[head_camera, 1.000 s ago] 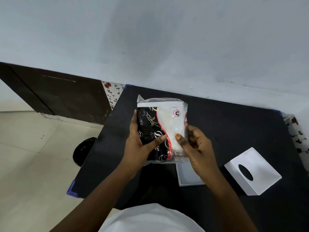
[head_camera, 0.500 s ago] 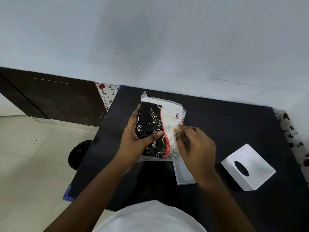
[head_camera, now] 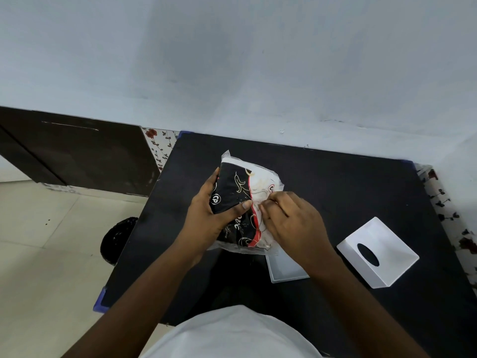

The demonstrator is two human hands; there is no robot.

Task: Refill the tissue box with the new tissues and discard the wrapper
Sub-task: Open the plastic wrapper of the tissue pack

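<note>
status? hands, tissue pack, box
Left hand grips tissue pack above table. Right hand fingers pinch its wrapper. Pack unopened. Box cover and base lie apart, nothing blocking.

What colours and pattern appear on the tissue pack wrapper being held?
Black with gold swirls, a red stripe, then clear plastic over white tissues: tissue pack wrapper, head view.

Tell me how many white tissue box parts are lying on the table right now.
2. The white cover with the oval slot sits at the table's right side; a flat white base tray lies nearer the middle, partly hidden under the right hand and the tissue pack.
</note>
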